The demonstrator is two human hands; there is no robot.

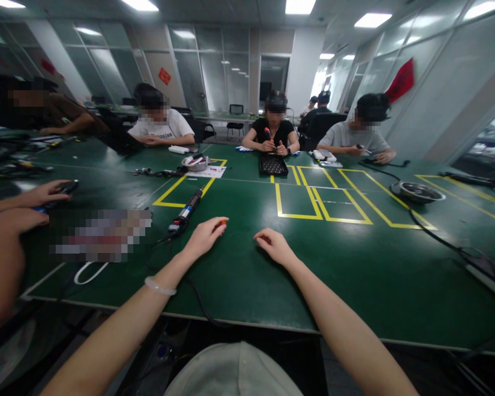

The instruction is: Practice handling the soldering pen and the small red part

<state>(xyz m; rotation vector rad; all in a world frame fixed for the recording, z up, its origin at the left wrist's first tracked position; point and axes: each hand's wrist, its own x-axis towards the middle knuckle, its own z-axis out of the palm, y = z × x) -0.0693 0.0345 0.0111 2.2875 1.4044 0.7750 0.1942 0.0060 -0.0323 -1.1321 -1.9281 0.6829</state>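
Observation:
My left hand (pixel 206 237) is over the green table (pixel 239 280), its fingers pinched around a small orange piece (pixel 224 222) that mostly hides behind the fingertips. A pale bracelet (pixel 160 286) circles that wrist. Across a short gap, my right hand (pixel 274 246) has its fingers curled in towards the thumb; whether anything is inside them is hidden. Just beyond my left hand lies a black electric screwdriver (pixel 186 211) with a blue band, its cable trailing back towards me.
Yellow tape rectangles (pixel 299 215) mark the table. A metal bowl (pixel 421 192) stands right, beside a black cable. Another bowl (pixel 196 163) sits on paper. Opposite, a person (pixel 274 129) works over a black tray (pixel 273 165). At left, a co-worker's hands (pixel 45 193) reach in near a blurred-out patch.

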